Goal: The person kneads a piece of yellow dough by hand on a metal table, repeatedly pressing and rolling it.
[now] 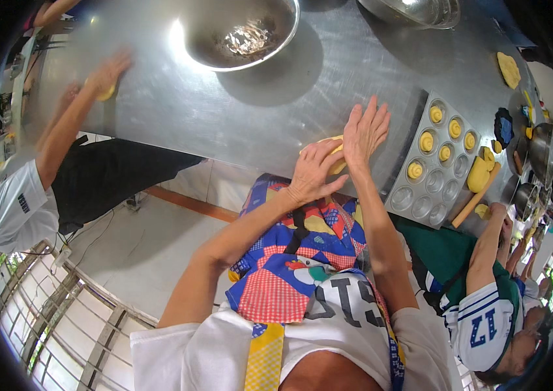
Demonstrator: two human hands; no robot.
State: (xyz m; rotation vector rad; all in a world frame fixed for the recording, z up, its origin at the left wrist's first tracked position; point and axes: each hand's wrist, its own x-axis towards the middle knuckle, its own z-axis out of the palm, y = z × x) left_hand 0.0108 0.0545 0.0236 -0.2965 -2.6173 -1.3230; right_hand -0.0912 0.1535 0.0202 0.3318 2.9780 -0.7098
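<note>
A flattened piece of yellow dough (pixel 338 167) lies near the front edge of the steel table (pixel 169 122), partly covered by both hands. My left hand (pixel 314 168) rests across it with the fingers bent over its top and the thumb stretched to the right. My right hand (pixel 366 131) is extended, fingers pointing away from me, its heel against the dough's right side. Right of my hands stands a metal muffin tin (pixel 411 188). Several yellow dough spirals (pixel 426 141) sit in its far and left cups; the near right cups hold none.
A large steel bowl (pixel 276 41) stands at the back, another bowl (pixel 416 12) to its right. Beyond the tin lie a wooden rolling pin (pixel 477 195) and a yellow dough lump (pixel 478 175). Co-workers' arms (pixel 68 127) reach over the table at left and right (pixel 487 244).
</note>
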